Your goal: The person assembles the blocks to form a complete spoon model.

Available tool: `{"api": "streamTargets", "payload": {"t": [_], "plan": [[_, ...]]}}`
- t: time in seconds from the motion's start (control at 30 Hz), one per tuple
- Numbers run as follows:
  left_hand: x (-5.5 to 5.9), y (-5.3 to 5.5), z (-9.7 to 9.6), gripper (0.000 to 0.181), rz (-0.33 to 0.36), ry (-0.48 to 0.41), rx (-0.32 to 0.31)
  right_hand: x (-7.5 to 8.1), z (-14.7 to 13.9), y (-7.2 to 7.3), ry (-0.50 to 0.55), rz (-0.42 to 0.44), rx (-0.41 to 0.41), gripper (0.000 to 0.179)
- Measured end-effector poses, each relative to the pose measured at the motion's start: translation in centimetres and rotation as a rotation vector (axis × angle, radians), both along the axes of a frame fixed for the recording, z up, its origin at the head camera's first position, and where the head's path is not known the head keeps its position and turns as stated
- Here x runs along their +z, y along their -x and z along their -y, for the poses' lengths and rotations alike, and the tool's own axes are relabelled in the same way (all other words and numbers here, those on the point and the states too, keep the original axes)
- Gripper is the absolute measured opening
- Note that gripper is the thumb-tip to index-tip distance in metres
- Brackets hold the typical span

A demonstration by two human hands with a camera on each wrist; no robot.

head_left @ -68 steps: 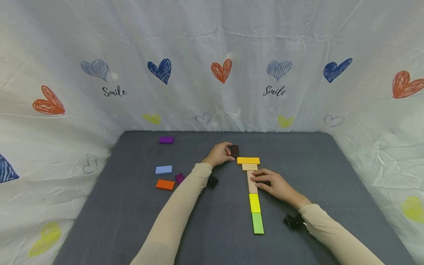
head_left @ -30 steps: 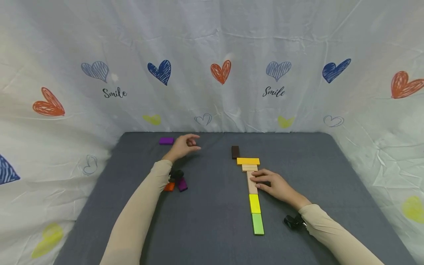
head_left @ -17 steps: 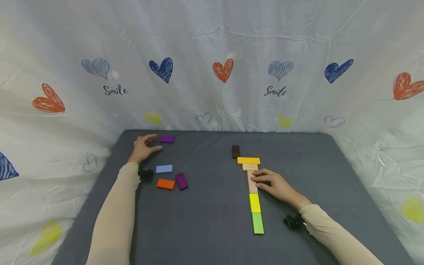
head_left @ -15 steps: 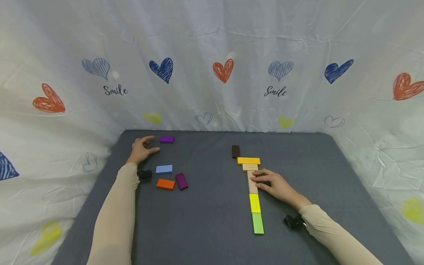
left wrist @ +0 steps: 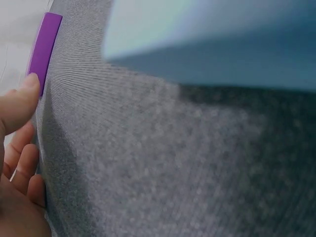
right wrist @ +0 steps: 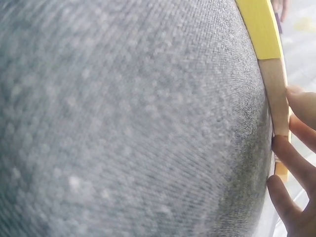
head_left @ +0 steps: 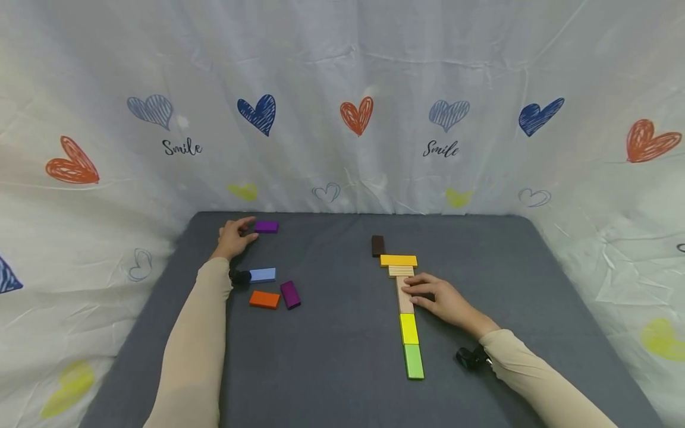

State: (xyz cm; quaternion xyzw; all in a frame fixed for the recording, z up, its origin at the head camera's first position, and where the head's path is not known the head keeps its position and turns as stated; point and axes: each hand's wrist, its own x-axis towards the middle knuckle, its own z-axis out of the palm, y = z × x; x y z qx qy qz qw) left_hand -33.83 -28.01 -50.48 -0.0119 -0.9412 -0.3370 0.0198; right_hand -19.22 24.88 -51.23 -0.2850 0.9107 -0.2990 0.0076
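Observation:
At the back left, my left hand (head_left: 233, 239) has its thumb and index finger parted, their tips right at the left end of a purple block (head_left: 266, 227). The left wrist view has the thumb (left wrist: 30, 85) overlapping the near end of that purple block (left wrist: 45, 49). My right hand (head_left: 443, 301) rests its fingertips on a natural wood block (head_left: 405, 300), part of a line of blocks. Below it in the line lie a yellow block (head_left: 409, 329) and a green block (head_left: 414, 361). Above it are a ridged wood block (head_left: 401, 271), an orange-yellow block (head_left: 398, 260) set crosswise and a dark brown block (head_left: 377, 245).
On the left of the grey tabletop (head_left: 332, 356) lie a light blue block (head_left: 263, 275), an orange block (head_left: 264, 299) and a plum block (head_left: 291, 295). The left wrist camera partly covers the blue one. A white curtain (head_left: 299, 160) with printed hearts hangs behind.
My left hand has left the dark brown block, swung across to the far left and then edged right to the purple block. My right hand has stayed put.

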Motion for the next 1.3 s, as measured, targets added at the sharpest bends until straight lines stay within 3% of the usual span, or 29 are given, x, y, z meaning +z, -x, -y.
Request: {"api": "streamTargets", "payload": {"t": [0.4, 0.93, 1.13, 1.3], "plan": [[0.7, 0.3, -0.6, 0.049, 0.065, 0.050, 0.021, -0.2, -0.1, 0.1, -0.004, 0.004, 0.000, 0.035], [0.6, 0.3, -0.9, 0.036, 0.003, 0.053, 0.041, 0.1, 0.0, 0.2, -0.004, 0.003, -0.005, 0.035], [0.9, 1.0, -1.3, 0.033, -0.072, -0.003, -0.009, 0.0, 0.1, 0.2, -0.004, -0.003, 0.002, 0.034], [1.7, 1.7, -3.3, 0.033, -0.139, -0.060, -0.090, -0.3, 0.0, 0.2, -0.008, -0.017, -0.007, 0.034]]}}
